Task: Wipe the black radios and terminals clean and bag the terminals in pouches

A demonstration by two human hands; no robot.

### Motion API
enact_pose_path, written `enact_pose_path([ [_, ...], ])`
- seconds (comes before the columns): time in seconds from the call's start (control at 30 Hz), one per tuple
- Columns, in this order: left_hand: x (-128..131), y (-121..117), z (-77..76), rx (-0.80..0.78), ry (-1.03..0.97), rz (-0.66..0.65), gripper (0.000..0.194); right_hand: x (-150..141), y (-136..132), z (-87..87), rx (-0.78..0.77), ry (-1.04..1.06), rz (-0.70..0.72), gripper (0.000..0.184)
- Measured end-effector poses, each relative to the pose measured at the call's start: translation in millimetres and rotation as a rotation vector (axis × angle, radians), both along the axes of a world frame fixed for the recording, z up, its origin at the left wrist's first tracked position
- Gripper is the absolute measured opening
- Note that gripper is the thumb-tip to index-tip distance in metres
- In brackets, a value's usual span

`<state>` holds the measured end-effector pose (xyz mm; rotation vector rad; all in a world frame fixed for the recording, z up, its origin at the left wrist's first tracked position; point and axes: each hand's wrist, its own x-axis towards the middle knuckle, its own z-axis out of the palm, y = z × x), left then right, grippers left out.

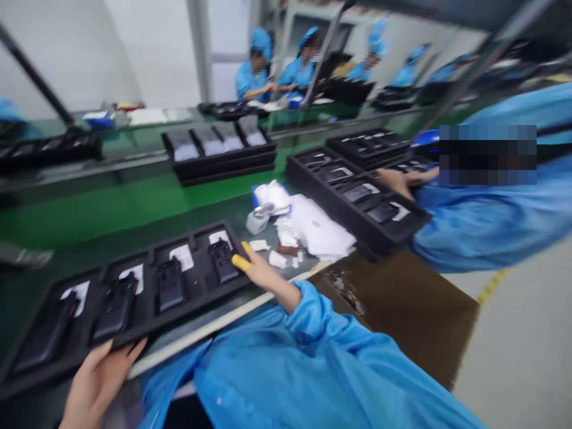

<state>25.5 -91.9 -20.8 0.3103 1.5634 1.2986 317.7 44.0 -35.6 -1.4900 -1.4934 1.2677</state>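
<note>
A long black foam tray lies at a slant on the green bench before me, its near side at the bench edge. Several black handheld devices, which look like two-way radios, sit in its compartments, each beside a white paper slip. My left hand grips the tray's near side, with some fingertips hidden beneath it. At the right end, my right hand holds the tray's edge; yellow finger covers are on two of its fingers, close to the last device.
White papers, a small white dispenser and scraps lie right of the tray. Stacked black trays stand behind. A co-worker's blue sleeve reaches over another filled tray at right. Brown cardboard sits below.
</note>
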Motion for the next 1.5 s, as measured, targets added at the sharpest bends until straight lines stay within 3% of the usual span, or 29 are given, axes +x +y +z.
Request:
enact_pose_path([
  [0.07, -2, -6, -0.5, -0.075, -0.166, 0.127, 0.061, -9, 8, -15.0, -0.038, -0.062, 0.040, 0.068],
  [0.13, -7, -4, -2.2, -0.111, -0.237, 0.130, 0.045, -13, 12, -27.2, -0.058, -0.123, 0.056, 0.072],
  [0.2, -15, -5, -2.6, -0.251, -0.252, 0.002, 0.025, -12, 10, -34.4, -0.063, -0.188, 0.059, 0.077],
  [0.27, -22, -11, 0.8, -0.392, -0.187, -0.206, 0.029, -8, 4, -36.8, -0.020, -0.307, 0.061, 0.082],
  [0.33, -24, -19, 7.1, -0.427, -0.059, -0.388, 0.044, -4, -5, -36.1, 0.076, -0.457, 0.079, 0.085],
  [0.4, -21, -20, 13.1, -0.335, 0.087, -0.445, 0.054, -1, -12, -34.4, 0.215, -0.573, 0.107, 0.085],
  [0.57, 6, 9, 7.3, 0.031, 0.590, -0.276, 0.042, -3, -18, -31.5, 0.522, -0.719, 0.137, 0.069],
  [0.67, 23, 32, -6.3, 0.154, 1.048, -0.258, 0.037, -8, -21, -30.5, 0.544, -0.830, 0.184, 0.060],
  [0.73, 33, 41, -12.8, 0.115, 1.276, -0.328, 0.053, -11, -24, -29.6, 0.515, -0.892, 0.206, 0.058],
  [0.83, 47, 49, -16.3, -0.025, 1.414, -0.507, 0.081, -15, -28, -28.4, 0.460, -0.938, 0.210, 0.062],
  [0.93, 61, 55, -16.4, -0.118, 1.473, -0.601, 0.087, -18, -30, -27.8, 0.390, -0.935, 0.202, 0.070],
  [1.1, 71, 62, -14.6, -0.156, 1.488, -0.602, 0.086, -23, -30, -27.5, 0.353, -0.881, 0.220, 0.069],
  [1.37, 66, 70, -16.3, -0.096, 1.464, -0.565, 0.089, -27, -33, -34.2, 0.469, -0.927, 0.183, 0.055],
  [1.5, 58, 74, -21.7, 0.003, 1.227, -0.440, 0.088, -33, -37, -33.1, 0.647, -0.764, 0.107, 0.049],
])
